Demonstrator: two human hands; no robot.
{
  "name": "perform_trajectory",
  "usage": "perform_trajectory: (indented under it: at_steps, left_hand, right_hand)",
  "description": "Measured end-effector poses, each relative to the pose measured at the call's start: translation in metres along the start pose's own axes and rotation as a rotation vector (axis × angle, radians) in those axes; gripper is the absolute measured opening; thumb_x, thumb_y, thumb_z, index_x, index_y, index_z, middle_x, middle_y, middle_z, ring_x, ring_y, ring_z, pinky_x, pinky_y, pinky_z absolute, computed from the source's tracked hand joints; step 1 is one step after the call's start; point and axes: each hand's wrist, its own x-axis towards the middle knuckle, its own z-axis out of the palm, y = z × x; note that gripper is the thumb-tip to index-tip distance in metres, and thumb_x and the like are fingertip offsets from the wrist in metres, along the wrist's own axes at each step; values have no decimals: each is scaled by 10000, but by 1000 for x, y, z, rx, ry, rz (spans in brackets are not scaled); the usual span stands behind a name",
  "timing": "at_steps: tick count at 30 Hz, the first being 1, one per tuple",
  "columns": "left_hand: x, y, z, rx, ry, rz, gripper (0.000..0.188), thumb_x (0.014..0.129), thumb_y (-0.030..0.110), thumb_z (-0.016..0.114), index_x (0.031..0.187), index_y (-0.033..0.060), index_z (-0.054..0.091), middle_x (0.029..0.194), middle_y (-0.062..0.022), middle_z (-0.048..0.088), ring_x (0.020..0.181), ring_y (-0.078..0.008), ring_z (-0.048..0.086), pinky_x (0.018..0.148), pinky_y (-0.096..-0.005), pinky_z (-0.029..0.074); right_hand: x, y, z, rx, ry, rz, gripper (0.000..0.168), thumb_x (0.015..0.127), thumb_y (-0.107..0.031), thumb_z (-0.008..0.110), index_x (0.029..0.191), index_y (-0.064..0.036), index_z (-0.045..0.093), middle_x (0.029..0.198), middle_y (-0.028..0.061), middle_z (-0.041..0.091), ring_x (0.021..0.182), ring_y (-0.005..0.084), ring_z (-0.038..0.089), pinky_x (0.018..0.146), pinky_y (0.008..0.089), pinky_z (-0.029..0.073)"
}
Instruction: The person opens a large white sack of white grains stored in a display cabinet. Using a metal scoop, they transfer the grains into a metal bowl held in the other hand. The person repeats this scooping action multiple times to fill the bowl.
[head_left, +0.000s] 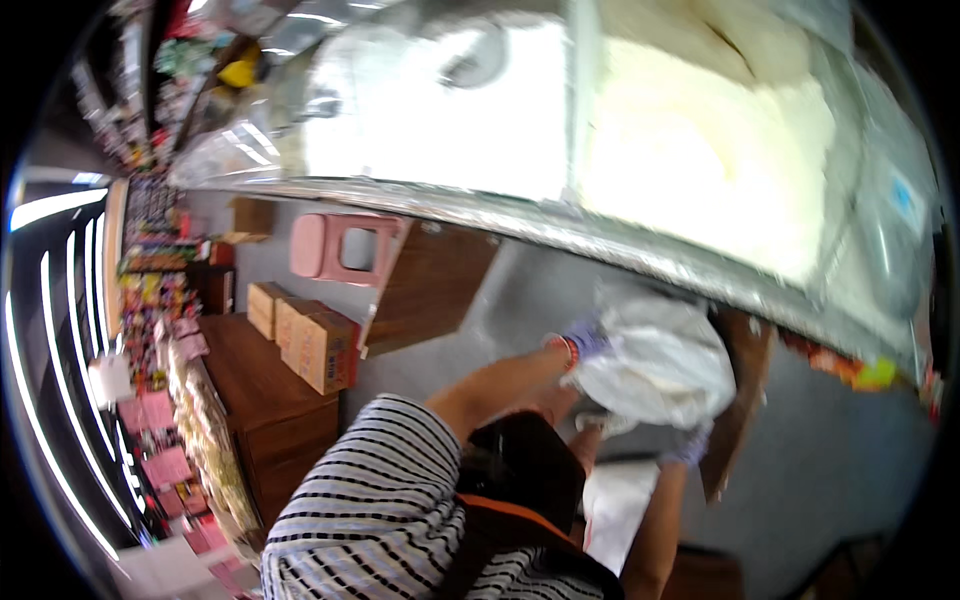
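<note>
Below the counter's edge I have a large white sack (660, 367), bulging, perhaps plastic, and blurred by motion. My left hand (591, 341), in a thin purple glove with a red bracelet at the wrist, grips its left side. On the sack's lower right edge is my right hand (686, 448), gloved the same way; its fingers are blurred but appear closed on the sack. What the sack holds is hidden. A second white sack or sheet (619, 510) lies beneath, beside my right forearm.
Above the sack runs a foil-like counter edge (465, 214). Behind it are a bin of bright white contents (435, 127) and a bin of cream-coloured contents (697, 157). Brown boards (431, 285) flank the sack. A pink stool (307, 246), cardboard boxes (315, 341) and a wooden cabinet (289, 420) stand left.
</note>
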Motion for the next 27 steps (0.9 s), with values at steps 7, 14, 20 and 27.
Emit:
perform_trajectory:
  at_steps: [7, 14, 20, 27]
  left_hand:
    - [-31, 27, 22, 695, 34, 390, 587, 683, 409, 622, 1154, 87, 483, 1192, -124, 452, 1081, -267, 445, 882, -404, 349]
    - [-9, 37, 31, 550, -142, 21, 485, 732, 287, 551, 1155, 63, 479, 1100, -99, 546, 1029, -259, 506, 899, -330, 380]
    - [38, 4, 7, -518, -166, -238, 360, 811, 178, 430, 1134, 25, 475, 1124, -127, 533, 1019, -261, 517, 896, -351, 392]
    - [53, -11, 30, -1463, -346, -450, 404, 838, 246, 355, 1157, 22, 460, 1153, -132, 513, 1067, -276, 480, 940, -390, 353]
  right_hand:
    - [-55, 83, 66, 209, 62, 547, 406, 757, -384, 603, 983, -72, 476, 947, 64, 480, 768, 192, 496, 750, 382, 456]
    - [1, 122, 62, 131, 193, 413, 64, 746, -150, 562, 794, -118, 589, 742, 52, 563, 747, 216, 559, 712, 385, 475]
    - [50, 198, -46, -334, -263, -325, 259, 855, -116, 386, 1086, -28, 463, 1027, 118, 558, 950, 233, 549, 772, 378, 488]
    - [-4, 128, -44, 524, -167, 316, 256, 864, -147, 416, 1087, -55, 504, 1029, 100, 568, 964, 248, 545, 783, 378, 488]
